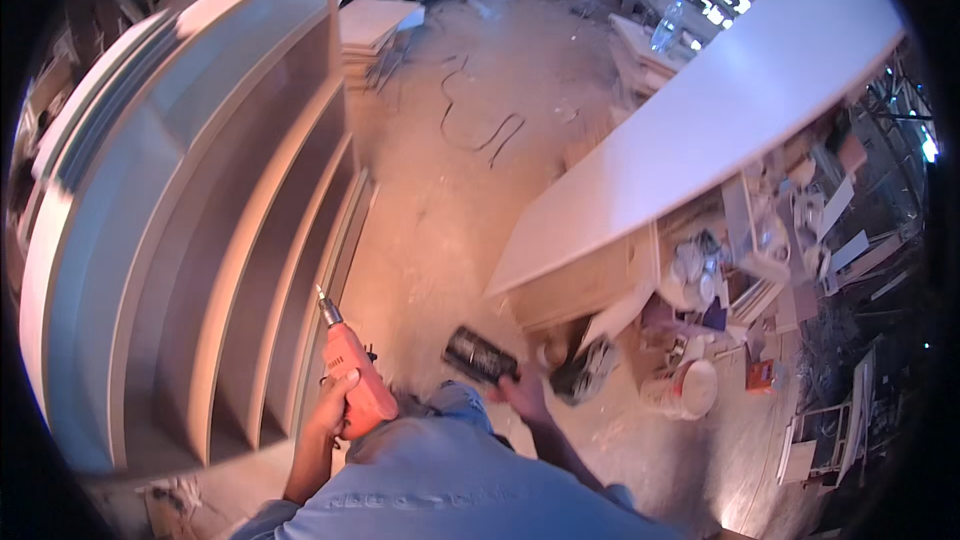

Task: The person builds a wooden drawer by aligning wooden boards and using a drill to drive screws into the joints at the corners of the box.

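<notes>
My left hand is wrapped round an orange-red power drill. A bit stands in its chuck, pointing up and away from me beside the edge of a large shelf unit. The unit has several long boards and fills the left side. In my right hand is a flat, black rectangular object with pale print on its face; I cannot make out its kind. It is held over the floor in front of me, apart from the drill.
A long white panel lies across a wooden stand on the right. Beneath and beside it are scraps, bags and a white bucket. A thin dark cable trails over the dusty floor. Stacked boards stand beyond the unit.
</notes>
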